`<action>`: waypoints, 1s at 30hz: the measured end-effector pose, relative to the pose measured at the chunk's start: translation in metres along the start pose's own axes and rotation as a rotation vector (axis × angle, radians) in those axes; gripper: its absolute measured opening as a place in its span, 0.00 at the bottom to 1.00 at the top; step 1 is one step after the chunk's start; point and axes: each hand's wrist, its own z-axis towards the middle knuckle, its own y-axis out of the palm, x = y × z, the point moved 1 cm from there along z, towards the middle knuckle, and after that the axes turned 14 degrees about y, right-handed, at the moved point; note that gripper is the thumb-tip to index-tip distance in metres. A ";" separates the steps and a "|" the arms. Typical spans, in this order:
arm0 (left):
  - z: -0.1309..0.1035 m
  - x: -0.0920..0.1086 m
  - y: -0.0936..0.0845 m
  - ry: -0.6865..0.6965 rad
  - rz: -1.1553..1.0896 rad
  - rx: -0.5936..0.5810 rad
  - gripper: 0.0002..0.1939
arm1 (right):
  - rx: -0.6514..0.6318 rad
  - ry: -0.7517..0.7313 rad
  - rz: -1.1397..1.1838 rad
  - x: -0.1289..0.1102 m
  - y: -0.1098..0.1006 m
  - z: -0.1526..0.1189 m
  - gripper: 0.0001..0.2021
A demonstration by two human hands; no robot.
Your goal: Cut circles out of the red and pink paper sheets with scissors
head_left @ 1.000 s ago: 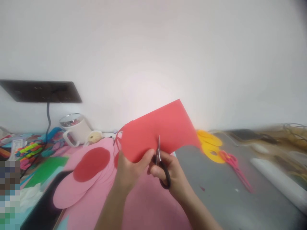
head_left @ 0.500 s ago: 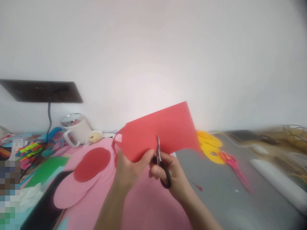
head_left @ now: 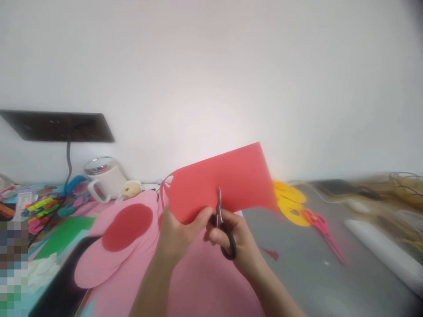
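My left hand [head_left: 183, 233] pinches the lower left part of a red paper sheet [head_left: 238, 171], its thumb lying on the face of the sheet. A rounded edge and a thin curling strip show at the sheet's left end. In my right hand [head_left: 236, 233] is a pair of black-handled scissors [head_left: 220, 211], the blades pointing up and set against the paper just right of my left thumb. A cut red oval [head_left: 127, 226] rests on a fan of pink paper ovals [head_left: 95, 268] to the left. Below my hands lies a large pink sheet [head_left: 205, 281].
Pink scissors [head_left: 327, 235] and yellow paper rings [head_left: 292, 202] lie on the grey surface at right, near a white roll [head_left: 383, 255]. At left stand a white lidded mug [head_left: 107, 180], colourful craft bits [head_left: 41, 207] and a black tray [head_left: 62, 281].
The red sheet has shifted slightly right and turned a little, and the strip at its left end stands out more. Both hands keep their grip in nearly the same place.
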 end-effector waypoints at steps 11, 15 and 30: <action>0.001 -0.005 0.001 -0.025 -0.012 -0.019 0.05 | 0.022 -0.012 -0.023 0.000 -0.003 0.000 0.20; 0.001 -0.004 0.000 -0.038 0.007 -0.057 0.07 | 0.027 -0.024 -0.031 0.000 -0.002 0.000 0.20; 0.001 -0.001 0.002 0.008 -0.044 -0.044 0.08 | 0.009 -0.010 0.004 -0.001 -0.003 -0.001 0.18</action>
